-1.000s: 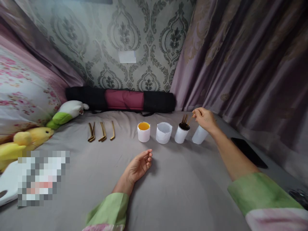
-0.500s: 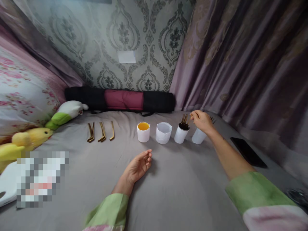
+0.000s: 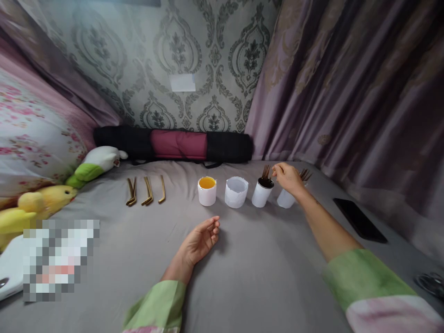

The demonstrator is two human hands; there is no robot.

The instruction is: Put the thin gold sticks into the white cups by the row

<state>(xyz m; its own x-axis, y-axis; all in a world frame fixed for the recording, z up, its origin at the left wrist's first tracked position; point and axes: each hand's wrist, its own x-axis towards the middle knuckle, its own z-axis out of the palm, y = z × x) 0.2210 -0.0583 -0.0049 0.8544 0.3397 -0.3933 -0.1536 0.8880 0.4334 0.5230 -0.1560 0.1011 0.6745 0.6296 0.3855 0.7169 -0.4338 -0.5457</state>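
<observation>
My right hand (image 3: 286, 176) is closed in a pinch at the rim of a white cup with a dark inside (image 3: 261, 194). Between its fingertips is a thin brown stick (image 3: 272, 176), mostly hidden, its lower end at the cup's mouth. Several similar thin brown sticks (image 3: 266, 171) stand up out of this cup. Behind my right wrist, another white cup (image 3: 285, 199) is partly covered and has brown sticks (image 3: 305, 175) poking out. My left hand (image 3: 201, 240) rests palm up on the sheet with its fingers loosely curled and apart, holding nothing.
A white cup with a yellow inside (image 3: 207, 194) and a wider white cup (image 3: 236, 196) stand left of the dark one. Bent golden-brown straws (image 3: 147, 190) lie in groups farther left. A black phone (image 3: 359, 219) lies right; plush toys (image 3: 52, 199) line the left.
My right hand has dipped slightly at the dark cup, with the stick in its fingers. My left hand stays in place.
</observation>
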